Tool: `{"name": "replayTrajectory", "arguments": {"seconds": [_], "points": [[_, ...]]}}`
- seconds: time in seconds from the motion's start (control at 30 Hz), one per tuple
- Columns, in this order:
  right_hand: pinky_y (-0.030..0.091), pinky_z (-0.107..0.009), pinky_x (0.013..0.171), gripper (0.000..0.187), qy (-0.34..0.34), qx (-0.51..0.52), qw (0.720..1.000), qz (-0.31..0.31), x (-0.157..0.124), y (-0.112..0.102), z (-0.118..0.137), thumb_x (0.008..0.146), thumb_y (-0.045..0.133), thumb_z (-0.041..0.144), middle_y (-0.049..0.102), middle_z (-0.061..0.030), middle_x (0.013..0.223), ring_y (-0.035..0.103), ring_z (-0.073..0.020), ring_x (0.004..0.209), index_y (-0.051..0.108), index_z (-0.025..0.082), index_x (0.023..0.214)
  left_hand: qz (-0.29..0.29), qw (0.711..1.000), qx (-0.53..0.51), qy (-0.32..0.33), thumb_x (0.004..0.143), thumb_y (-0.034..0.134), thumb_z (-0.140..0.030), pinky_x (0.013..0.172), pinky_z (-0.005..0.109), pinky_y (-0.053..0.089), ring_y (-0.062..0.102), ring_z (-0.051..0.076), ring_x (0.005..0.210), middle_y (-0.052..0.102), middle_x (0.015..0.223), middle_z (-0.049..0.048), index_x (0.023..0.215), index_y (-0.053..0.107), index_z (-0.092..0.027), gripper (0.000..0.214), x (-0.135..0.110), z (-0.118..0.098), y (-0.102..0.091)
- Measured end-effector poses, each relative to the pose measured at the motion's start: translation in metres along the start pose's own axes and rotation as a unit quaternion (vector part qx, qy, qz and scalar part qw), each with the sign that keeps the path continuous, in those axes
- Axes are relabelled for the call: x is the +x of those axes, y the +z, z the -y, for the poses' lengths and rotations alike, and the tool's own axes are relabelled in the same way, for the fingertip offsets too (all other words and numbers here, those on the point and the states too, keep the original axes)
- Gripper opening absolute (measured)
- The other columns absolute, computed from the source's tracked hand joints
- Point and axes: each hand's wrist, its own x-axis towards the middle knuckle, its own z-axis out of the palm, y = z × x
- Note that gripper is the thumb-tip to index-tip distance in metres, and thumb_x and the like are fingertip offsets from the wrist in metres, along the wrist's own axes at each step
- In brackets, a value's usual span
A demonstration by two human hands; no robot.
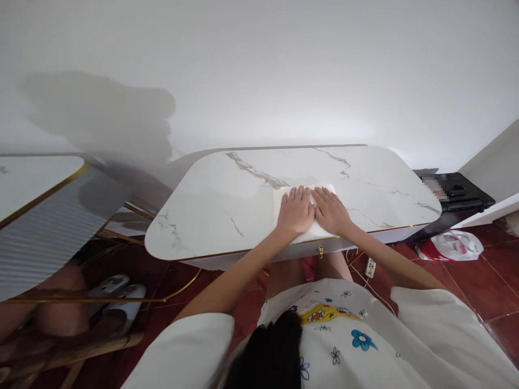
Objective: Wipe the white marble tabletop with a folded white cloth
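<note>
A white cloth (283, 195), possibly a folded paper towel, lies flat on a white marble-patterned tabletop (211, 202) near its front edge. My left hand (296, 209) rests palm down on the cloth, fingers stretched forward. Beside it, my right hand (330, 209) also lies flat on the cloth, its fingers pointing forward and to the left. The two hands nearly touch at the thumbs. Below the cloth, a small gold knob (320, 252) shows on the table's front.
A white wall (263, 70) stands right behind the table. Left is another gold-edged table (36, 181), with slippers (127, 297) beneath. To the right are a black case (466, 192) and a plastic bag (454, 246) on the red floor. A power strip (370, 267) with a cord lies below.
</note>
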Motion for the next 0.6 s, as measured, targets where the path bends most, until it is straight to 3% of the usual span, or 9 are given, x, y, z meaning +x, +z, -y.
{"name": "replayTrajectory", "arguments": {"seconds": [0.27, 0.6], "points": [[0.027, -0.047, 0.122, 0.059, -0.027, 0.022, 0.999, -0.001, -0.028, -0.004, -0.007, 0.096, 0.031, 0.025, 0.038, -0.0101, 0.159, 0.03, -0.0262, 0.15, 0.04, 0.011, 0.153, 0.0, 1.0, 0.001, -0.004, 0.099, 0.03, -0.027, 0.121, 0.051, 0.026, 0.028, 0.032, 0.15, 0.034, 0.161, 0.0144, 0.154, 0.035, -0.008, 0.058, -0.026, -0.019, 0.0], [0.029, -0.05, 0.121, 0.061, -0.042, 0.016, 0.999, -0.005, -0.015, -0.004, -0.035, 0.095, 0.032, 0.027, 0.04, -0.0098, 0.159, 0.03, -0.0272, 0.149, 0.039, 0.014, 0.153, 0.029, 0.999, -0.025, -0.001, 0.1, 0.03, -0.027, 0.123, 0.05, 0.021, 0.026, 0.031, 0.15, 0.033, 0.162, 0.0127, 0.154, 0.033, -0.01, 0.057, -0.003, -0.03, -0.003]]}}
